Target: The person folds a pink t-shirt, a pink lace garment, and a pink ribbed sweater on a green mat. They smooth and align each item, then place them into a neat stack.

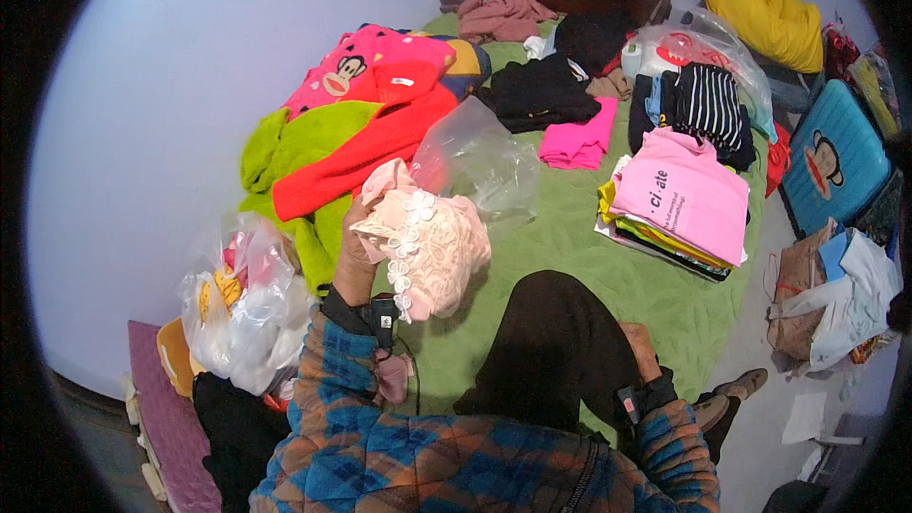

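Head view. The right hand (638,347) lies low beside the person's dark trouser leg (560,351); its fingers are hidden behind the knee, so I cannot tell whether it is open or closed. The left hand (356,261) is raised above the bed (570,237), wrist upright, fingers closed on a pale pink lace garment (427,242), which covers most of the fingers. Just behind the garment lies a crumpled clear plastic bag (480,161). At the bed's left edge sits a second clear bag of clothes (242,309). A folded stack topped with a pink shirt (679,195) lies toward the right edge.
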